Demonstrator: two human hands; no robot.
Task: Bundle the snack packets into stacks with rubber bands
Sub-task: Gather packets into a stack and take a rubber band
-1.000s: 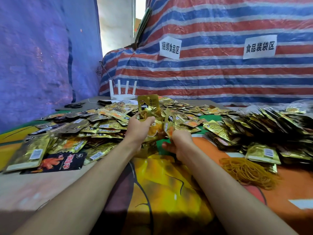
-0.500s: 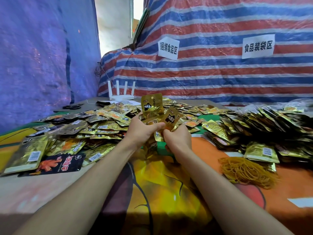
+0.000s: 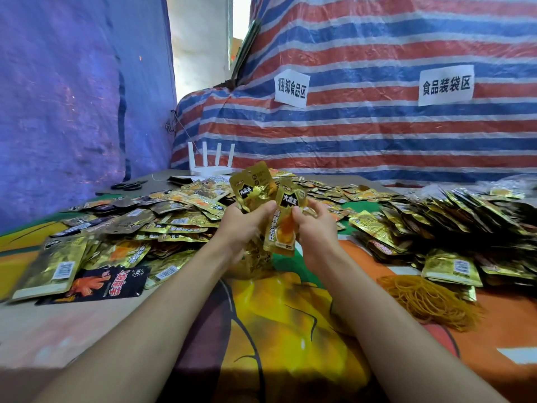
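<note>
- Two bare hands meet above the middle of the table. The left hand [image 3: 241, 225] curls round a small fan of gold packets [image 3: 252, 187], crinkled shiny foil held upright. I cannot tell how many are in it.
- The right hand [image 3: 315, 228] pinches a single packet [image 3: 286, 222] between thumb and fingers. It is flat gold foil with black characters and an orange picture, and it sits right against the fan.
- Loose packets [image 3: 174, 216], far too many to count, lie in a shallow glittering spread to the left and behind the hands. One black packet [image 3: 107, 283] with red print lies at the near edge.
- On the right is a darker heap of packets [image 3: 465, 222], tightly overlapped. Just in front of it lies a tangled mound of thin yellow rubber bands [image 3: 427, 301].
- A printed cloth [image 3: 284, 330] in orange, yellow and green lies under the forearms.
- At the back are one white router [image 3: 210, 165] with four antennas and black scissors [image 3: 129, 186]. Behind them a striped woven tarp [image 3: 377, 135] carries two paper signs [image 3: 292, 88], and a blue tarp [image 3: 72, 112] hangs at the left.
</note>
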